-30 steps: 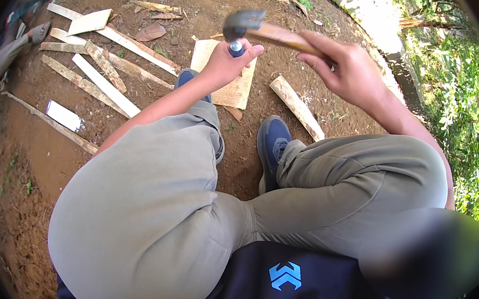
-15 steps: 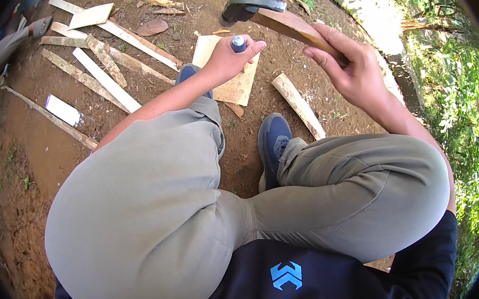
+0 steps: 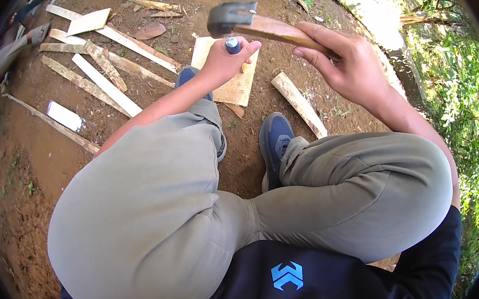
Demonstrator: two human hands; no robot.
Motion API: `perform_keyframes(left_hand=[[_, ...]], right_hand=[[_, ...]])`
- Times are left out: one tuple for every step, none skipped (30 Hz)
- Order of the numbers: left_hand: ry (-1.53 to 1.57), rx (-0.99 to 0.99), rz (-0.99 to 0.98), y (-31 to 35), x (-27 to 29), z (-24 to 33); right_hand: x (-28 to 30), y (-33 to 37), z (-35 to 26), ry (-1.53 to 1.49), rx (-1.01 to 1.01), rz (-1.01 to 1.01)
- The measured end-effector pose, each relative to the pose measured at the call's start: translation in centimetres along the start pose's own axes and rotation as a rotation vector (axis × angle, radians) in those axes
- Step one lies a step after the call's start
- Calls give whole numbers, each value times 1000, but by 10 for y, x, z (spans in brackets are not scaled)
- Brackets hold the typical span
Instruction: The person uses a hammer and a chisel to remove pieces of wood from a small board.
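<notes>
My left hand point(image 3: 227, 61) is wrapped round an upright chisel point(image 3: 232, 45) with a dark handle and a metal cap. Its blade is mostly hidden behind my fingers, over a pale, flat board point(image 3: 238, 88) on the ground. In my right hand point(image 3: 351, 63) is a claw hammer point(image 3: 283, 30), gripped by its wooden handle. The hammer's dark head point(image 3: 231, 18) is just beyond the chisel's cap, looking slightly blurred; whether they touch I cannot tell.
Several wooden strips point(image 3: 105, 84) lie scattered at the far left, by a white block point(image 3: 64, 115). A short log piece point(image 3: 298, 104) rests right of the board. My shoes point(image 3: 276, 140) stand close by. Another person's leg point(image 3: 9, 56) shows at the far left edge.
The hammer has swung left and its handle has levelled out, bringing its head nearer the chisel. My left hand has shifted slightly left, still holding the chisel.
</notes>
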State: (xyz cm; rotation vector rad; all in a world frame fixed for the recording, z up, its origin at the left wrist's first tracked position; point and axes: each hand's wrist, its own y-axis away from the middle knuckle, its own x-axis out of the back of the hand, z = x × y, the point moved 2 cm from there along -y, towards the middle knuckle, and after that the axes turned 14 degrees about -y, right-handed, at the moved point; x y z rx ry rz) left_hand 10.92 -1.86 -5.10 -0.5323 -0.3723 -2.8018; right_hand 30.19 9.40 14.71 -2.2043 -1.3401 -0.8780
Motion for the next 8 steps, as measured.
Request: perform_keyframes(left_hand=[[-13, 9, -20, -1, 1, 1], [-8, 23, -36, -1, 2, 4], [-10, 44, -30, 1, 0, 3], [-12, 58, -21, 1, 0, 3], [-14, 72, -13, 0, 0, 3], [-50, 51, -31, 0, 1, 3], [-42, 48, -24, 2, 1, 1], [-33, 44, -16, 0, 2, -1]], right_hand=[[-3, 2, 3, -114, 10, 61], [-4, 3, 6, -86, -21, 45], [-5, 1, 8, 14, -48, 3], [-2, -4, 9, 120, -72, -36], [0, -8, 9, 226, -97, -75], [4, -10, 7, 185, -110, -27], [4, -10, 5, 138, -124, 11], [3, -10, 3, 92, -138, 48]])
